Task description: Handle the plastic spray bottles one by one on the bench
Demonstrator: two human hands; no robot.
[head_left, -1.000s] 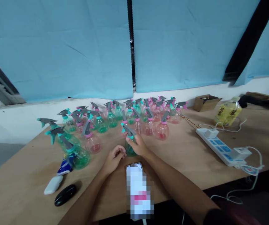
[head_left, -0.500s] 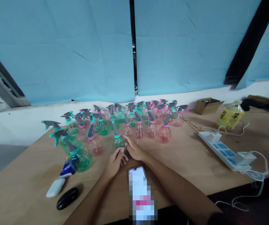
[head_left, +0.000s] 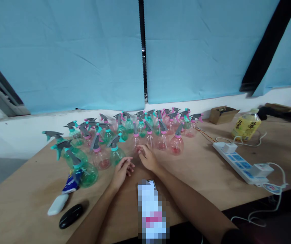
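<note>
A green spray bottle (head_left: 116, 156) with a grey and turquoise trigger head stands upright, its nozzle turned to the right. My left hand (head_left: 122, 171) is at its lower right, fingers loosely bent and apart, with nothing in them. Whether the fingertips brush the bottle is unclear. My right hand (head_left: 148, 158) hovers in front of a pink spray bottle (head_left: 136, 141), fingers bent to the left and holding nothing. More pink bottles (head_left: 162, 144) stand to the right. Left of the green bottle is another pink spray bottle (head_left: 101, 157).
Several more pink and green spray bottles (head_left: 86, 174) crowd the table (head_left: 193, 176). Nearby are a phone (head_left: 152, 210), a black case (head_left: 71, 216), a white case (head_left: 58, 204), and a blue packet (head_left: 71, 183). A power strip (head_left: 237, 164), a yellow drink bottle (head_left: 247, 125) and a cardboard box (head_left: 223, 115) are right.
The green bottle in front has shifted left, and its nozzle now points right. My hands have drawn apart; the right one has come away from that bottle.
</note>
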